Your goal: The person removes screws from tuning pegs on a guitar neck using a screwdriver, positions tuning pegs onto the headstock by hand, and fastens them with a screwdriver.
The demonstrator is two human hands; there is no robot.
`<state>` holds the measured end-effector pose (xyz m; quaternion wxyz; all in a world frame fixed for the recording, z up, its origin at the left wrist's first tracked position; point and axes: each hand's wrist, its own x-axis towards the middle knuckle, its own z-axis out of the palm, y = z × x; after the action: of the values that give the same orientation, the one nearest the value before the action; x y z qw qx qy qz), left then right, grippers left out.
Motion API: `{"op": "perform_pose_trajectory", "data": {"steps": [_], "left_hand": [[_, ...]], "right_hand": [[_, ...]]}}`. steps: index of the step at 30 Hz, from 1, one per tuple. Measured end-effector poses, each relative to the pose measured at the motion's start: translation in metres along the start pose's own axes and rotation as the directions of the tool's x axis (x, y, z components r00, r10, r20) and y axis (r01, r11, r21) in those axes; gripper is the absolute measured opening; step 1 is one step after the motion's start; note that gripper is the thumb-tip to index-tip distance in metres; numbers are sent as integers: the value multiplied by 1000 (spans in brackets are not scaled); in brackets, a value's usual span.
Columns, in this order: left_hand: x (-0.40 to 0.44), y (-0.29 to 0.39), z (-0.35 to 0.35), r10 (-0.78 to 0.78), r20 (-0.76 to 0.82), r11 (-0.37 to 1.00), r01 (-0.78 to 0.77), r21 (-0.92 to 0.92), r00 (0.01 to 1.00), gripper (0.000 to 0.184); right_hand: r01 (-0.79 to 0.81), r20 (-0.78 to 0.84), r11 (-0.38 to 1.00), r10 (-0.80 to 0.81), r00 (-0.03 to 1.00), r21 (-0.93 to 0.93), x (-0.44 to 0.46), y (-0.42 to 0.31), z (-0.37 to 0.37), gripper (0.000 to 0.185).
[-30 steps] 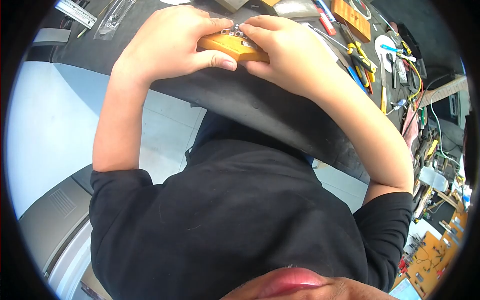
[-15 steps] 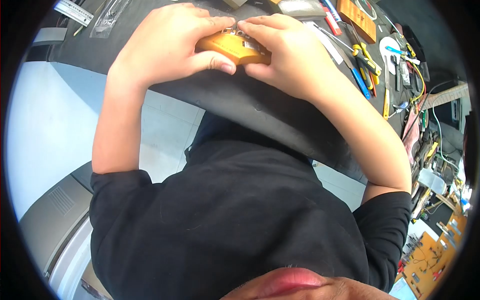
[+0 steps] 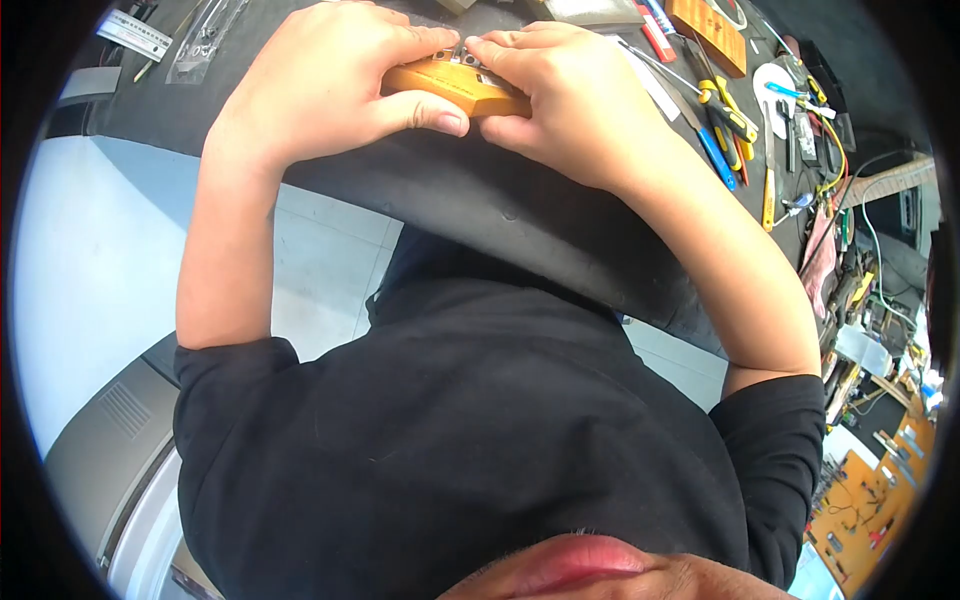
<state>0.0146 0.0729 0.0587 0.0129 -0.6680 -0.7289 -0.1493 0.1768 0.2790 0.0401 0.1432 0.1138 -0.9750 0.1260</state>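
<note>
A yellow-orange block [image 3: 445, 84] with small metal parts [image 3: 462, 56] on its top is held between both hands near the table's front edge. My left hand [image 3: 345, 85] grips its left end, the thumb along the near side and the index finger on top by the metal parts. Around the right end closes my right hand [image 3: 565, 95], its index finger also touching the top near the metal parts and its thumb on the near side. The other fingertips and the far side of the block are hidden.
On the dark table [image 3: 450, 185], to the right, lie a wooden block [image 3: 708, 35], yellow-black pliers [image 3: 728, 115], a blue-handled tool [image 3: 716, 158], a red marker [image 3: 655, 40] and cables. A ruler [image 3: 135, 35] and a clear plastic bag [image 3: 208, 40] are at the upper left.
Both hands and the yellow-orange block have shifted slightly left and up in view. The grip on the block looks much the same.
</note>
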Motion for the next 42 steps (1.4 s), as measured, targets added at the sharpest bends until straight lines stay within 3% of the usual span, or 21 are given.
{"op": "perform_pose_trajectory", "data": {"steps": [3, 6, 15, 21, 26, 27, 31, 33, 34, 36, 37, 38, 42], "left_hand": [[-2, -2, -1, 13, -8, 1000, -13, -11, 1000, 80], [-4, 0, -1, 1, -9, 1000, -1, -30, 1000, 79], [-12, 3, 2, 0, -62, 999, -2, -36, 998, 79], [-19, 4, 12, -2, -147, 1000, -3, -29, 989, 83], [-31, 8, 26, 27, -272, 999, -31, -10, 962, 92], [-33, 11, 29, 25, -315, 1000, -24, 8, 949, 86], [-44, 11, 41, 43, -380, 998, -19, 67, 924, 92], [-44, 10, 42, 51, -393, 997, -26, 70, 918, 94], [-44, 10, 41, 59, -396, 997, -32, 72, 916, 93], [-46, 11, 39, 71, -411, 996, -44, 74, 909, 93], [-46, 11, 38, 74, -417, 996, -48, 73, 906, 94], [-46, 11, 38, 80, -428, 996, -53, 74, 900, 95], [-48, 12, 42, 48, -464, 999, -45, 19, 884, 98]], "right_hand": [[-105, 29, 989, 103, 994, 102, 0, -3, -3, 65], [-291, 134, 901, 261, 956, 323, 2, -5, -8, 64], [-339, 170, 910, 304, 937, 239, 3, -16, -12, 65], [-190, -3, 944, 198, 980, 271, -5, -11, 1, 62], [-32, -119, 987, 51, 992, 158, -12, -16, 12, 68], [-14, -146, 988, 38, 989, 156, -14, -20, 14, 69], [29, -175, 963, 19, 984, 269, -17, -24, 8, 65], [-234, -17, 851, 273, 962, 470, -10, -20, 5, 68], [-405, 85, 745, 429, 899, 530, -2, -22, -2, 66], [-508, 367, 773, 378, 850, 379, 22, -4, -18, 66], [-521, 543, 807, 315, 778, 278, 38, -1, -33, 67], [-557, 643, 779, 273, 716, 290, 52, -1, -42, 64], [-576, 817, 776, 143, 559, 258, 87, 13, -28, 54]]}}
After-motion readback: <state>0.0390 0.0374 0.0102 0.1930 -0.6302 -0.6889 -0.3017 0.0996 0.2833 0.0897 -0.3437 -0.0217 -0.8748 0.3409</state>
